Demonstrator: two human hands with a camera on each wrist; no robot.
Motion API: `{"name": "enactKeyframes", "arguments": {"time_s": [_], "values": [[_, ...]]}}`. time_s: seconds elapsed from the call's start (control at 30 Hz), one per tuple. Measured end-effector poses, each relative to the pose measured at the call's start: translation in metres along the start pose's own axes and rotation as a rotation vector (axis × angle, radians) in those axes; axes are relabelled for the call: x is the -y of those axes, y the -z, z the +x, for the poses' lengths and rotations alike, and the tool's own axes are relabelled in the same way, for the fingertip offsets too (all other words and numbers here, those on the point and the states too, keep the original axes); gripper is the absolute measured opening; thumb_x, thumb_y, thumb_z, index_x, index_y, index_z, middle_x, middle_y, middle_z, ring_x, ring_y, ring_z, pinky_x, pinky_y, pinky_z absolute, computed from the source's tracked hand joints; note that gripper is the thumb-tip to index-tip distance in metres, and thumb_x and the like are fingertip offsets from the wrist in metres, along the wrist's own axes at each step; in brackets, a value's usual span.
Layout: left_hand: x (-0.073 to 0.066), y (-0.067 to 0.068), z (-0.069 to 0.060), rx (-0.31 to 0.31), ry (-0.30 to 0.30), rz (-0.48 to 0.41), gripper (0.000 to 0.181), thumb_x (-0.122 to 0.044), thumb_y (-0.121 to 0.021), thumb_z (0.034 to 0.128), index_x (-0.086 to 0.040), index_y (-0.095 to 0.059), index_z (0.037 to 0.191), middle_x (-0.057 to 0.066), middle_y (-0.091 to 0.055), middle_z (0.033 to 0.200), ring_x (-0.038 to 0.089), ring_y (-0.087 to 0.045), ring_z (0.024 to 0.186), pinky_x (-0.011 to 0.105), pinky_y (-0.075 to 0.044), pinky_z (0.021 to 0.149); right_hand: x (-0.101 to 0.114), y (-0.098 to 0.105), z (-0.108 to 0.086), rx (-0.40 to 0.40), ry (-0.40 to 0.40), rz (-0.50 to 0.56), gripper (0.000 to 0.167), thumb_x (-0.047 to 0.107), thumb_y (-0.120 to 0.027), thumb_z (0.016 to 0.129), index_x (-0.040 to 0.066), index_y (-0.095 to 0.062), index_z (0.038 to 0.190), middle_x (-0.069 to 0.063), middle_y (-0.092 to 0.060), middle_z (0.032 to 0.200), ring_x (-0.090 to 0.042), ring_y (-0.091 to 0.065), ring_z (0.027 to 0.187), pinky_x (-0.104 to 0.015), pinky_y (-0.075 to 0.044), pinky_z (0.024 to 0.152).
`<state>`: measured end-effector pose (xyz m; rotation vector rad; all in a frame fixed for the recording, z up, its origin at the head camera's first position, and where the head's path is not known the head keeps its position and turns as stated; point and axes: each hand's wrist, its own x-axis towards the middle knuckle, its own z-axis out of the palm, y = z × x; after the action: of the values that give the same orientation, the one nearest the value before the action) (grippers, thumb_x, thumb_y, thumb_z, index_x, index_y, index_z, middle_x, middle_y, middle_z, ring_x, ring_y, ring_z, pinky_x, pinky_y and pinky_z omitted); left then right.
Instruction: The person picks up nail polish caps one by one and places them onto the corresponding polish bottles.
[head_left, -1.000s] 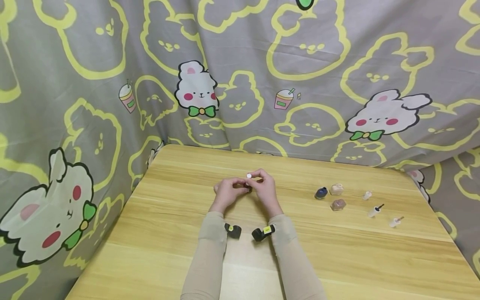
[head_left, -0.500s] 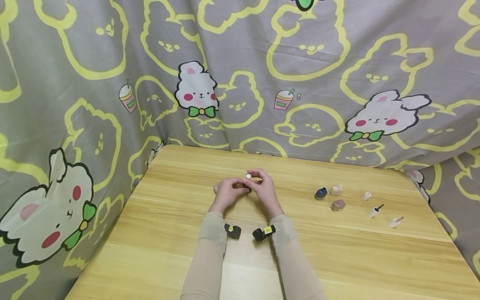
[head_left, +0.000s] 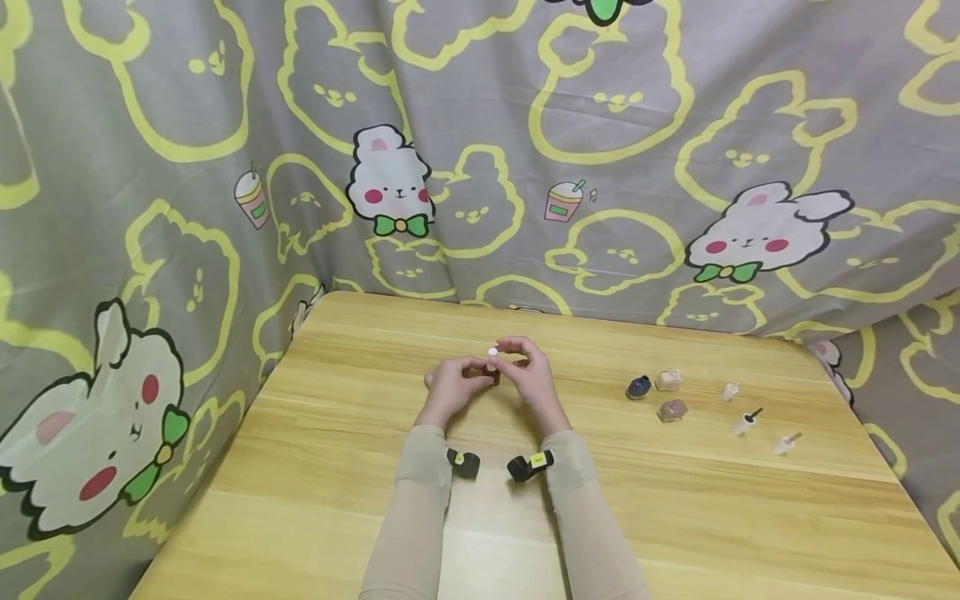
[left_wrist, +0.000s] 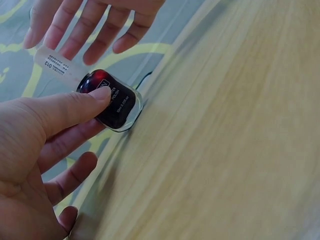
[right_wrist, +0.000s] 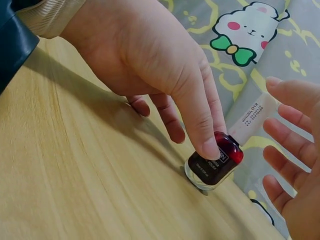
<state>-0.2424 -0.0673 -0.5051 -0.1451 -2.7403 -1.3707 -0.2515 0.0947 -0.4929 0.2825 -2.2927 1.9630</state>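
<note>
My left hand (head_left: 450, 387) pinches a dark red nail polish bottle (left_wrist: 117, 107) by its body, thumb across the printed front. The bottle is upright, its base at or close to the tabletop. A frosted white cap (right_wrist: 252, 120) with a printed label sits on the bottle's neck. My right hand (head_left: 531, 383) has its thumb and index fingertips at the cap's top end, on either side of it. Its other fingers (right_wrist: 280, 145) are spread and loosely curved in the right wrist view. How firmly the right fingertips press is hard to tell.
To the right on the wooden table (head_left: 300, 467) stand a dark blue bottle (head_left: 638, 387), a pale bottle (head_left: 669, 380) and a mauve bottle (head_left: 672, 410). Beyond them lie three white brush caps, one with a dark brush (head_left: 746, 422). A patterned curtain (head_left: 480, 100) borders the table.
The right fingers have shifted slightly about the cap, and the cap's top has moved a little left. The left hand stays on the bottle. The head view has shifted slightly.
</note>
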Motion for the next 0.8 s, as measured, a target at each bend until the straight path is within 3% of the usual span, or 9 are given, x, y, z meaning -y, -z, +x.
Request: {"name": "enactKeyframes", "arguments": {"time_s": [0.4,0.8], "values": [[0.000,0.001,0.001,-0.012,0.033,0.025,0.031,-0.031,-0.079,0.0798,-0.024,-0.073,0.109,-0.002,-0.073,0.115,0.026,-0.063,0.109,0.047,-0.024,0.093,0.001,0.010,-0.008,-0.033,-0.004,-0.024,0.034,0.023,-0.076,0.084,0.007,-0.065,0.113,-0.015,-0.068,0.113,-0.029,-0.059,0.108,-0.031,-0.044,0.085],[-0.001,0.002,0.000,-0.005,0.037,0.001,0.032,-0.029,-0.079,0.0797,-0.024,-0.072,0.111,-0.002,-0.072,0.116,0.026,-0.061,0.110,0.049,-0.024,0.094,0.001,0.033,-0.024,0.002,-0.041,-0.093,0.041,0.026,-0.074,0.086,0.002,-0.062,0.117,-0.011,-0.065,0.118,-0.025,-0.058,0.112,-0.036,-0.044,0.092]]}}
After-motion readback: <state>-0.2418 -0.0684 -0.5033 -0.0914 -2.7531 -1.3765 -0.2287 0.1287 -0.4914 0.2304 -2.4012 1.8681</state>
